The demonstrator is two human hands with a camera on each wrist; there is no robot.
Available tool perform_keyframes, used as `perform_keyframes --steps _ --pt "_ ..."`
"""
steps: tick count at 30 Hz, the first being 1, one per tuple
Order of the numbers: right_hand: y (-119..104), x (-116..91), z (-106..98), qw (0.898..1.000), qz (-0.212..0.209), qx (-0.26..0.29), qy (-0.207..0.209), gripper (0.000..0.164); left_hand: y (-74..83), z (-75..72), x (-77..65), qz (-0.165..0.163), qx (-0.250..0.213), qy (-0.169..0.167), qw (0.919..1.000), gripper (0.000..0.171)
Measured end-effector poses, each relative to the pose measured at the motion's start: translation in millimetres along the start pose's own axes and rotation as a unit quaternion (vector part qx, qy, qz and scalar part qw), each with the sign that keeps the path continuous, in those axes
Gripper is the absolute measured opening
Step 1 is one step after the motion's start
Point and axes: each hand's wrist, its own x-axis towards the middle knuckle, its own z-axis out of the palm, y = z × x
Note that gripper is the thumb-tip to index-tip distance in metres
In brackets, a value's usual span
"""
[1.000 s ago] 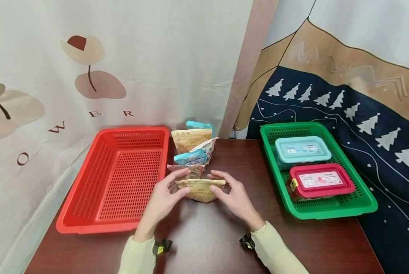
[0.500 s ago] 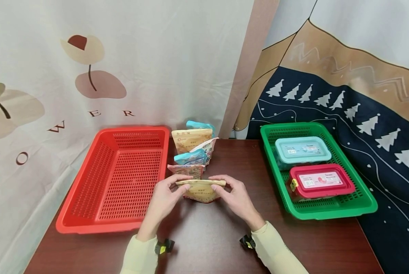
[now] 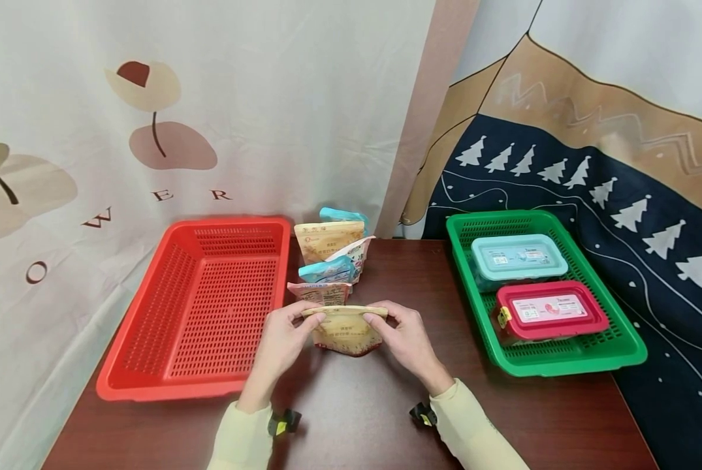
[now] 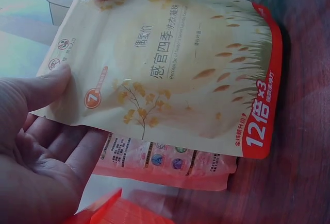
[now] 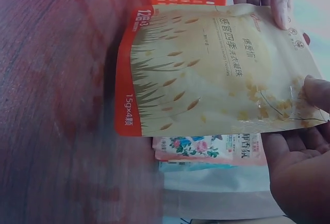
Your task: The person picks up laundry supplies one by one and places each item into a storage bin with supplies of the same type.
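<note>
A cream laundry-pod pouch [image 3: 347,331] with a red bottom band hangs between my two hands in the middle of the table. My left hand [image 3: 281,336] pinches its top left corner, thumb in front and fingers behind. At the top right corner my right hand [image 3: 408,338] pinches it the same way. Both wrist views show the printed front of the pouch [image 4: 170,64] spread flat, with its bottom edge close over the tabletop. Just behind it stands a pink pouch [image 3: 327,294], partly hidden by the held one.
Behind the pink pouch stand a blue pouch [image 3: 330,269], a white patterned pouch [image 3: 359,254], another cream pouch [image 3: 327,238] and a blue one [image 3: 345,214]. A red basket [image 3: 106,385] is at left. At right, a green basket [image 3: 621,356] holds a blue-lidded box [image 3: 521,256] and a red-lidded box [image 3: 553,310].
My fingers and thumbs have closed on the top corners of the cream pouch. Its bottom edge has swung slightly towards me, showing more of the red band.
</note>
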Motion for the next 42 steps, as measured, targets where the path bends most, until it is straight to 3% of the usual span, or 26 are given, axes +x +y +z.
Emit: perform_keyframes --steps 10,18,27,33,42 --pt "-12.2 -0.7 -2.1 1.0 -0.017 0.011 0.0 0.008 12.0 -9.7 -5.8 -0.001 -0.011 0.007 0.9999 0.01" --pt "-34.7 -0.5 -5.1 0.999 -0.043 0.033 -0.003 0.008 25.7 -24.7 -9.8 0.041 -0.023 0.024 0.9986 0.008" --pt "-72.3 5.1 -11.4 0.995 -0.083 0.047 -0.019 0.011 50.1 -52.0 -11.5 0.074 -0.044 0.034 0.9956 0.009" --pt "-99.1 14.8 -10.9 0.993 -0.089 0.065 -0.037 0.015 66.1 -71.7 -9.2 0.089 -0.069 0.059 0.9919 0.011" --pt "-128.9 35.9 5.8 0.986 -0.134 0.087 -0.049 0.014 72.2 -103.6 -5.8 0.103 -0.104 0.109 0.9831 0.014"
